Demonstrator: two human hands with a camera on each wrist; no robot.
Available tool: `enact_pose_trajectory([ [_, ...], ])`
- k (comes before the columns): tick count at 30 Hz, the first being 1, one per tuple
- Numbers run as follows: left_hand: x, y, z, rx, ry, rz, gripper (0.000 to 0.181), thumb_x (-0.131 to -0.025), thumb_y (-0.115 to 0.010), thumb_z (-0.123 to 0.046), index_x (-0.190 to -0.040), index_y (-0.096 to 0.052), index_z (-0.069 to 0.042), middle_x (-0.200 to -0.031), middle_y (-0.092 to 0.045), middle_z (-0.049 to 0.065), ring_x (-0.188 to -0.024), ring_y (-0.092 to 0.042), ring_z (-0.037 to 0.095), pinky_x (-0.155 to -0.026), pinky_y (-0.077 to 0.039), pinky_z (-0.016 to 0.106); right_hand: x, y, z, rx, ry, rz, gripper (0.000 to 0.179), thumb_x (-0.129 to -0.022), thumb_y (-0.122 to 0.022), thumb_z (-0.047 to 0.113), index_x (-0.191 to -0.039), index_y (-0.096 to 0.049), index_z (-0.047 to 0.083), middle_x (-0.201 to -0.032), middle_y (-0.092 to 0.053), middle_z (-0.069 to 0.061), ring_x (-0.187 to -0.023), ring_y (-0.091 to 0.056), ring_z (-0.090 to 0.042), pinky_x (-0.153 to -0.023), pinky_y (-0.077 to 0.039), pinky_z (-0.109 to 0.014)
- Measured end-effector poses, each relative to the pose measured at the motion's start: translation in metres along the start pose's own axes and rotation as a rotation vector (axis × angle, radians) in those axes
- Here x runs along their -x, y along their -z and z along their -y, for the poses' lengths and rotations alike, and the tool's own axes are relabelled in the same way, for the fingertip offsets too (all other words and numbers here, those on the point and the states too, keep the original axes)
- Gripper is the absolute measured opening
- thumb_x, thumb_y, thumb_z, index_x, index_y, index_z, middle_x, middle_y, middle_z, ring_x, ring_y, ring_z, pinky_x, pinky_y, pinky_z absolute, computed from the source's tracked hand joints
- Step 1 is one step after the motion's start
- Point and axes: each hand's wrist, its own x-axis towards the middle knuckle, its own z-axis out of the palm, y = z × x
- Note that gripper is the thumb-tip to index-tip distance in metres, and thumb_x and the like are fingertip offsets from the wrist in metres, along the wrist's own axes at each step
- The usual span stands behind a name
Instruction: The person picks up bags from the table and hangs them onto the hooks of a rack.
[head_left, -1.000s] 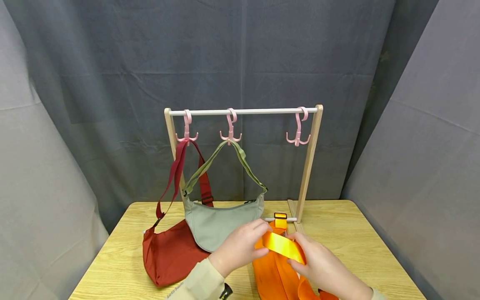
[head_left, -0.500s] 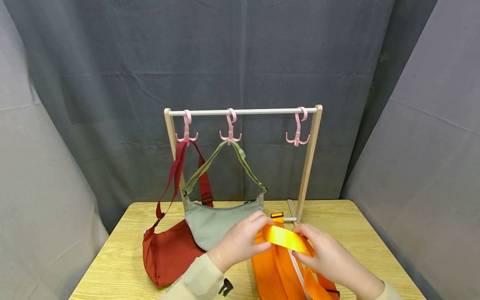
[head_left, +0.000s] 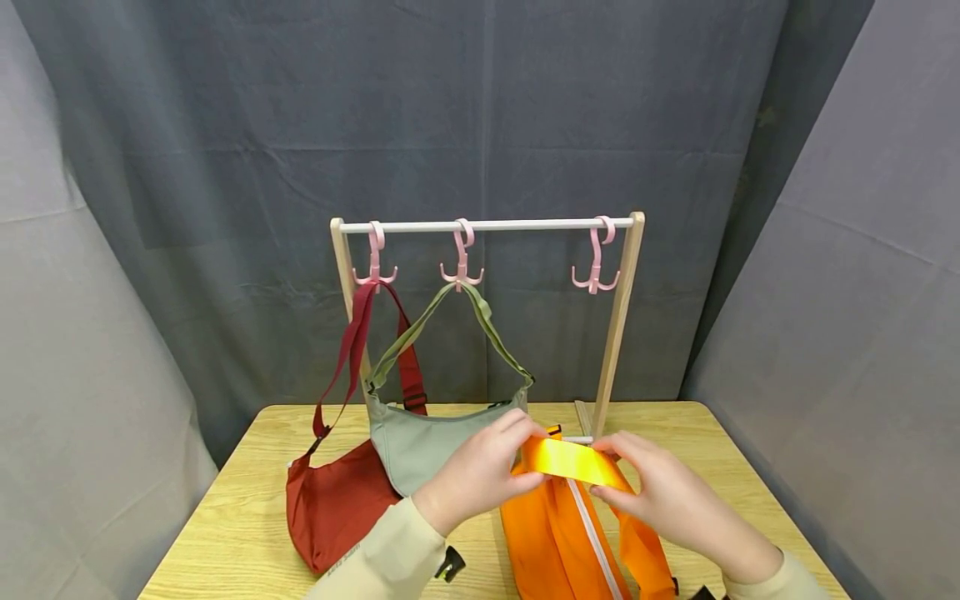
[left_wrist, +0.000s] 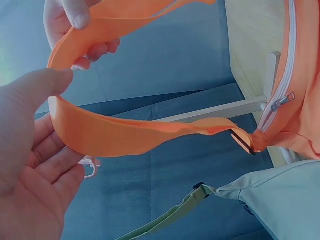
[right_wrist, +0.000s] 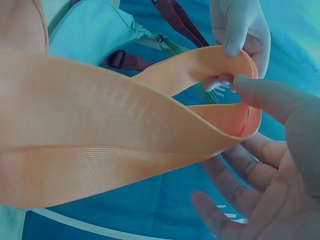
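Observation:
An orange bag (head_left: pixel 555 542) with a white zipper lies at the front of the table, below both hands. Its strap (head_left: pixel 572 461) is raised and stretched between them. At the strap's left end my left hand (head_left: pixel 483 477) pinches it between thumb and fingers; the left wrist view shows the strap (left_wrist: pixel 110 135) bent at the thumb. My right hand (head_left: pixel 663 500) pinches the other end, and in the right wrist view the doubled strap (right_wrist: pixel 125 115) loops round between thumb and fingers. A black buckle (left_wrist: pixel 243 142) joins strap to bag.
Behind stands a rack with a white rod (head_left: pixel 525 225) carrying three pink hooks. The red bag (head_left: pixel 337 508) hangs from the left hook (head_left: pixel 375 258), the grey-green bag (head_left: pixel 435 442) from the middle hook (head_left: pixel 462 254). No bag hangs on the right hook (head_left: pixel 597 257).
Both hands have risen slightly with the strap, and the right hand has moved to the right, drawing the strap wider. More of the orange bag's white zipper shows.

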Motion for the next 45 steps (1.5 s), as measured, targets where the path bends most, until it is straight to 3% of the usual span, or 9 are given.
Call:
enact_pose_trajectory([
  [20, -0.013, 0.023, 0.000, 0.030, 0.041, 0.011, 0.037, -0.085, -0.085, -0.016, -0.116, -0.066, -0.010, -0.108, -0.061, -0.002, -0.093, -0.059, 0.012, -0.089, -0.052, 0.020, -0.016, 0.022, -0.001, -0.011, 0.063, -0.060, 0.040, -0.079, -0.089, 0.012, -0.115, -0.070, 0.017, -0.104, -0.069, 0.014, -0.091, -0.063, -0.005, -0.081, -0.058, -0.031],
  [32, -0.024, 0.042, -0.003, 0.043, 0.069, -0.012, 0.036, -0.084, -0.086, -0.016, -0.114, -0.067, -0.009, -0.107, -0.063, 0.000, -0.094, -0.061, 0.013, -0.091, -0.054, 0.022, -0.028, 0.038, -0.006, -0.060, 0.111, -0.090, 0.042, -0.080, -0.088, 0.009, -0.116, -0.069, 0.017, -0.105, -0.067, 0.015, -0.093, -0.063, -0.005, -0.084, -0.054, -0.020],
  [45, -0.035, 0.060, 0.001, 0.100, 0.086, -0.033, 0.034, -0.083, -0.087, -0.015, -0.112, -0.068, -0.010, -0.104, -0.064, 0.000, -0.092, -0.058, 0.015, -0.085, -0.052, 0.022, -0.041, 0.055, -0.004, -0.026, 0.072, -0.070, 0.040, -0.082, -0.086, 0.012, -0.118, -0.069, 0.017, -0.110, -0.069, 0.011, -0.099, -0.066, -0.007, -0.086, -0.057, -0.027],
])
